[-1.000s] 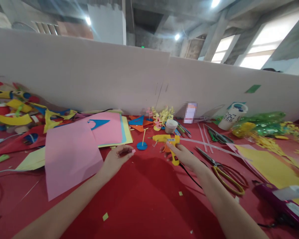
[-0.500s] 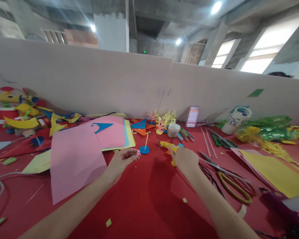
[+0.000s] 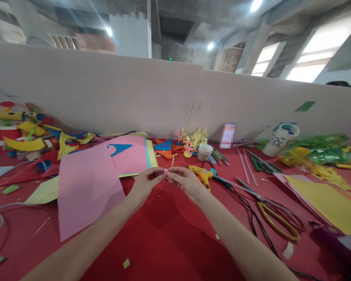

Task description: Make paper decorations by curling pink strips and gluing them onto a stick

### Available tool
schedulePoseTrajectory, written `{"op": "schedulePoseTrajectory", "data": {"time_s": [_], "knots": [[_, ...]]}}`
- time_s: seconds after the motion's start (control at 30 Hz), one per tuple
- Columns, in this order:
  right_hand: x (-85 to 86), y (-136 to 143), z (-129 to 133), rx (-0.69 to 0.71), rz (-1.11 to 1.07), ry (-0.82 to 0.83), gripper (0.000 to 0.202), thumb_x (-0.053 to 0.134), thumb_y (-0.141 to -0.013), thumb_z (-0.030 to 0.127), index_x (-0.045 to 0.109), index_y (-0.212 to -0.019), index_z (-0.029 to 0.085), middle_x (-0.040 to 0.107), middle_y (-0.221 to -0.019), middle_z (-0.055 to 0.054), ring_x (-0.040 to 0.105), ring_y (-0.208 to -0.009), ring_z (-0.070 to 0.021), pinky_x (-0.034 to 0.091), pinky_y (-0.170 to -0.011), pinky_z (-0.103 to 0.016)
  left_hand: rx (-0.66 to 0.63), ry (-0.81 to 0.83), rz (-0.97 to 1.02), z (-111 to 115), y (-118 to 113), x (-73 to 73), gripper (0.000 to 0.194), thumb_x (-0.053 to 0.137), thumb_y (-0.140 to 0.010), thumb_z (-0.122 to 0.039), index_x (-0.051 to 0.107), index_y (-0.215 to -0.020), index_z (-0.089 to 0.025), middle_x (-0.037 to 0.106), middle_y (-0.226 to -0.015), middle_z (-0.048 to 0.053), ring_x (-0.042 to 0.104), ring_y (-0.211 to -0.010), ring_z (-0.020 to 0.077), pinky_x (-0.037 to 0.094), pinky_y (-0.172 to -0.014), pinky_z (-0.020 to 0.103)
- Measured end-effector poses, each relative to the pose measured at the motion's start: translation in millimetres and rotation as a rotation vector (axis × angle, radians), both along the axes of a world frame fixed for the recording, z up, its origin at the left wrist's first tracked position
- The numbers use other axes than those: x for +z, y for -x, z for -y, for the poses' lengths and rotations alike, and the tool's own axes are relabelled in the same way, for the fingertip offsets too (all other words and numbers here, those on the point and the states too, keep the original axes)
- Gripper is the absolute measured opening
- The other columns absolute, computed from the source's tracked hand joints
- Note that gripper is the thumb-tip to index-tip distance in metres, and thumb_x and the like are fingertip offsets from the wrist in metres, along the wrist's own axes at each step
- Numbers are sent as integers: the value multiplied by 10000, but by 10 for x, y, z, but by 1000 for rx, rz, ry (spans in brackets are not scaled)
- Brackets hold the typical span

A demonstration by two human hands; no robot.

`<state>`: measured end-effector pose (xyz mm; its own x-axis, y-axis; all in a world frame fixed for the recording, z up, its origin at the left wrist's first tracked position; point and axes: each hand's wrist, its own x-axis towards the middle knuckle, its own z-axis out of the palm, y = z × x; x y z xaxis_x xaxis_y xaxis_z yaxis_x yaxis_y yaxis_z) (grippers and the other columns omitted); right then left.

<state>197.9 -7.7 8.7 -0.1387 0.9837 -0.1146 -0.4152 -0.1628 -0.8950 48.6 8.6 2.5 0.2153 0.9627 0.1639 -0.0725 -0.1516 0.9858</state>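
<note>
A big, flat pink paper sheet (image 3: pixel 89 191) lies on the left of the red table (image 3: pixel 163 249). In the middle, the left hand (image 3: pixel 142 187) and right hand (image 3: pixel 190 187) meet. A yellow plastic glue gun (image 3: pixel 204 175) lies just right of the right hand. Both hands' fingertips pinch a tiny pink curled piece (image 3: pixel 166 172), maybe paper. The step looks like shaping or sticking it; the next move seems to need a soft, steady pinch.
</note>
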Motion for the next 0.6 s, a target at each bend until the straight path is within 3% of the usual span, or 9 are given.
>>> {"op": "schedulePoseTrajectory", "data": {"time_s": [0.33, 0.5, 0.6], "knots": [[-127, -104, -120, -168, 52, -102, 247, 756, -544, 284, 645, -735, 173, 666, -725, 0, 595, -642, -105, 468, -670, -250, -16, -35, -62, -189, -131, -67, 245, 691, -636, -275, 673, -861, -178, 674, -812, 32, 605, -776, 176, 468, -752, 307], [-91, -184, -230, -402, 298, -320, 238, 690, -627, 325, 612, -791, 170, 663, -781, -30, 613, -741, -148, 484, -738, -291, 133, -38, 12, -363, -237, -96, 235, 691, -626, -290, 674, -826, -167, 678, -878, 49, 601, -841, 192, 444, -819, 333], [-82, -163, -289, -492, 450, -421, 192, 635, -688, 327, 594, -791, 170, 658, -776, -39, 616, -740, -155, 489, -752, -301, 113, -29, 71, -447, -312, -105, 224, 687, -621, -292, 689, -805, -164, 692, -909, 60, 602, -896, 205, 421, -874, 348]]}}
